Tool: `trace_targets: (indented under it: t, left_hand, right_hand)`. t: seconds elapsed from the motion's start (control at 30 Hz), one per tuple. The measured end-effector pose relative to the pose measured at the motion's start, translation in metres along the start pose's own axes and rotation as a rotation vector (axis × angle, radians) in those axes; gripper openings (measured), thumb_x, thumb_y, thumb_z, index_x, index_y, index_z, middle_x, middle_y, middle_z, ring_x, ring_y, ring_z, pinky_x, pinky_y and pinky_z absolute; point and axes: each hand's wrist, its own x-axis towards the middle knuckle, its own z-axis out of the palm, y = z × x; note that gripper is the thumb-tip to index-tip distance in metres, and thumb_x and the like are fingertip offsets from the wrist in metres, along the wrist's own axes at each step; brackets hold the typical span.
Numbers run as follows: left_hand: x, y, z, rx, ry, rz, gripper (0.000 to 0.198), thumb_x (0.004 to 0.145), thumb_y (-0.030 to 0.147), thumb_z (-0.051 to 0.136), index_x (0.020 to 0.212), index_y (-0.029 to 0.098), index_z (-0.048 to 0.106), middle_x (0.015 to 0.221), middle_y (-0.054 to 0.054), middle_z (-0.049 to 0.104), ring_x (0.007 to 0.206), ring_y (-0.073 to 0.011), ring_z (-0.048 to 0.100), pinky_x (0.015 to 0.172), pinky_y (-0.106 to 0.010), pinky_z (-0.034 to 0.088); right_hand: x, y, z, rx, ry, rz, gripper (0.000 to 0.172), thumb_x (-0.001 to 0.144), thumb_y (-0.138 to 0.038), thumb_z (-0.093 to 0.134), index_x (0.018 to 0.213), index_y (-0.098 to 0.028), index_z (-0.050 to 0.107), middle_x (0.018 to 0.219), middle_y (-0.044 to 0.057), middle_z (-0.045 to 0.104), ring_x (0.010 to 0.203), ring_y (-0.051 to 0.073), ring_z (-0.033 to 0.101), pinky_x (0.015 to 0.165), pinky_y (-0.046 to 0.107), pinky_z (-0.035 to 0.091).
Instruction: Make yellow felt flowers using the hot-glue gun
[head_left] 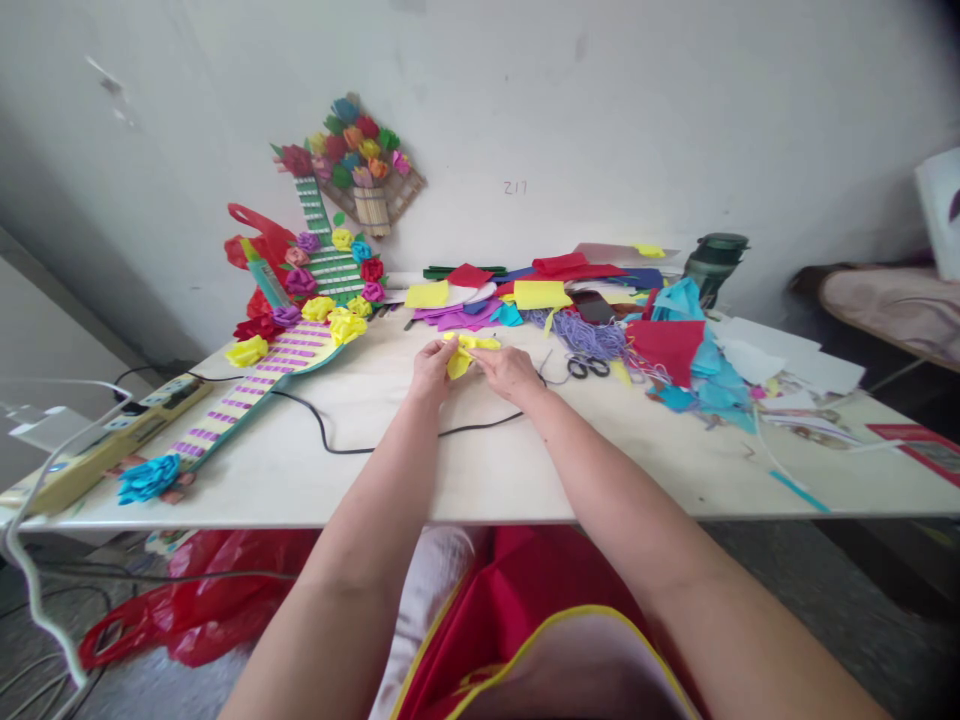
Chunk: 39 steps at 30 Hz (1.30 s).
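Above the middle of the table, a piece of yellow crepe paper (462,358) is held between my two hands, crumpled or partly folded. My left hand (433,368) pinches its left side. On the other side, the fingers of my right hand (511,374) are closed on its right edge. Black-handled scissors (589,367) lie just right of my right hand. Off to the left, a cardboard guitar shape (262,375) with purple strips carries several paper flowers, among them yellow ones (347,325).
A black cable (330,448) crosses the table beneath my forearms. A power strip (112,450) lies at the left edge. Coloured paper sheets (540,294), purple string (581,333), blue scraps (716,385) and a dark green bottle (716,265) line the back and right.
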Motion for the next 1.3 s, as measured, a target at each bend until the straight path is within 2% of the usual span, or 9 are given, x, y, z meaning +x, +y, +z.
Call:
trace_targets:
  t: [0.17,0.47,0.7,0.87,1.13,1.3]
  left_hand:
    - [-0.001,0.000,0.001,0.010,0.030,-0.016,0.047,0.054,0.037,0.092,0.057,0.017,0.049,0.053,0.002,0.057,0.059,-0.0153,0.063,0.061,-0.028,0.053]
    - [-0.005,0.006,0.002,0.035,0.071,-0.041,0.049,0.048,0.037,0.094,0.057,0.016,0.050,0.055,0.002,0.058,0.055,-0.0127,0.060,0.061,-0.028,0.055]
    - [-0.006,0.010,0.003,0.027,0.065,-0.065,0.032,0.060,0.036,0.086,0.072,0.016,0.064,0.066,-0.001,0.064,0.069,-0.0181,0.066,0.067,-0.033,0.058]
    - [-0.009,0.012,0.003,0.032,0.027,-0.042,0.034,0.059,0.036,0.086,0.074,0.016,0.063,0.070,0.000,0.065,0.072,-0.0171,0.066,0.069,-0.032,0.058]
    - [-0.008,0.011,0.002,0.049,0.037,-0.024,0.040,0.058,0.041,0.087,0.070,0.018,0.058,0.066,0.001,0.064,0.074,-0.0190,0.068,0.071,-0.035,0.059]
    - [-0.007,0.010,0.002,0.025,0.069,-0.029,0.041,0.055,0.039,0.090,0.066,0.017,0.056,0.063,0.002,0.062,0.070,-0.0174,0.066,0.071,-0.035,0.059]
  right_hand:
    - [-0.001,-0.003,-0.002,-0.043,-0.009,0.023,0.047,0.100,-0.031,0.037,0.144,-0.028,0.054,0.115,0.009,0.075,0.106,0.025,0.068,0.091,0.035,0.050]
    - [-0.001,-0.005,0.001,-0.123,-0.007,-0.032,0.050,0.100,-0.025,0.031,0.145,-0.028,0.053,0.116,0.012,0.073,0.101,0.026,0.068,0.085,0.035,0.049]
    - [-0.001,-0.006,-0.002,-0.107,-0.014,-0.013,0.053,0.097,-0.022,0.034,0.147,-0.030,0.051,0.117,0.010,0.073,0.104,0.026,0.067,0.086,0.035,0.049]
    - [-0.003,-0.008,-0.006,-0.102,-0.016,-0.001,0.055,0.096,-0.020,0.034,0.148,-0.030,0.049,0.118,0.010,0.074,0.104,0.026,0.067,0.086,0.035,0.049]
    - [-0.003,-0.009,-0.002,-0.117,-0.008,0.011,0.053,0.098,-0.023,0.032,0.149,-0.028,0.047,0.114,0.011,0.074,0.100,0.025,0.067,0.085,0.034,0.048]
    - [-0.003,-0.008,-0.001,-0.142,0.007,-0.014,0.054,0.101,-0.026,0.028,0.153,-0.029,0.040,0.113,0.012,0.073,0.095,0.025,0.067,0.083,0.034,0.047]
